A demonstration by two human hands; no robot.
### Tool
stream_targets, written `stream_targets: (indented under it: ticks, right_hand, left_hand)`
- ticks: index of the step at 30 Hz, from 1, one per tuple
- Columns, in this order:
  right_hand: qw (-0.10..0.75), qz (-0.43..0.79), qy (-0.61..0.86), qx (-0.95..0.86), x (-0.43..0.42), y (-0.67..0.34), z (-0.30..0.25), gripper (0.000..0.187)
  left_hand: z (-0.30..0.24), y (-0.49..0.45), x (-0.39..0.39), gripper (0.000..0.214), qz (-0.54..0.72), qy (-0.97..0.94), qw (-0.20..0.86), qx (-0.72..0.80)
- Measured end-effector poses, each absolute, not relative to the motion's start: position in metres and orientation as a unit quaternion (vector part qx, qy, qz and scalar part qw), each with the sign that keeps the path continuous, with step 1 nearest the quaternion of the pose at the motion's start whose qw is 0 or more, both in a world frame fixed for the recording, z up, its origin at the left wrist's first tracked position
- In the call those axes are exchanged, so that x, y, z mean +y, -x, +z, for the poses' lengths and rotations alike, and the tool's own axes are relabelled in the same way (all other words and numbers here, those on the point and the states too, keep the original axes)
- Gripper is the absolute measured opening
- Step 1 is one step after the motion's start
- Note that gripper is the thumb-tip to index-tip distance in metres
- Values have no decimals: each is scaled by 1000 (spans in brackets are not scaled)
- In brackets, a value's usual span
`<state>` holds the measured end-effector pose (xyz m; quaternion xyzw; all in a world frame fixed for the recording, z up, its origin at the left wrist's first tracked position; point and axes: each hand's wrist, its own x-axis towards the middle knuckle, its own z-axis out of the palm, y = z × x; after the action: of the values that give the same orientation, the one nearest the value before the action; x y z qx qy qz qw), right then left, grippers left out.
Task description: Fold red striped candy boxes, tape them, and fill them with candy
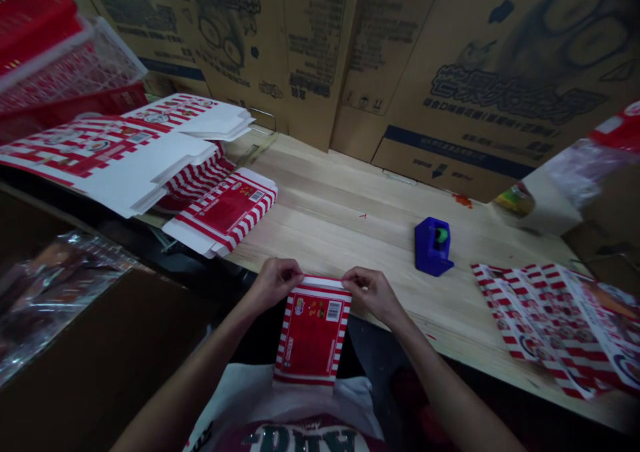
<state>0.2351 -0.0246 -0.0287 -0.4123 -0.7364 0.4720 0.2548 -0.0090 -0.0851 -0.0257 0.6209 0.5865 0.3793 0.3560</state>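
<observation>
left hand (274,284) and right hand (367,293) seem to pinch the top edge of a red striped box (313,332), fingers curled; folded boxes (220,212) lie at 10 o'clock, flat sheets (545,325) still unfolded at 4 o'clock.

A blue tape dispenser (433,247) sits on the wooden workbench (330,192)

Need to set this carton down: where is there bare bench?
Bare wooden bench lies between the flat red-striped cartons and the blue tape dispenser, and from there to the printed sheets. The cartons' end is crowded.
</observation>
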Motion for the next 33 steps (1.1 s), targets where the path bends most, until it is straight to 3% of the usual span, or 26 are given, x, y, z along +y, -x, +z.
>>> stream_targets:
  ticks: [7, 15, 20, 28, 33]
  right_hand:
    - [214, 386, 381, -812, -27, -237, -28, 12]
    - [207, 438, 352, -801, -24, -237, -26, 17]
    - [193, 385, 370, -823, -19, -235, -27, 20]
    - [242, 390, 337, -822, -30, -237, -34, 22]
    - [321, 410, 306, -797, -44, -244, -49, 9]
  left_hand:
    - [-38, 12, -87, 19, 379, -648, 343, 565]
    - [-37, 16, -88, 17, 377, -680, 323, 539]
    - [-31, 16, -76, 24, 323, -709, 312, 543]
    - [-40, 12, -90, 21, 379, -759, 192, 494]
    - [-48, 13, -105, 14, 388, -774, 134, 482]
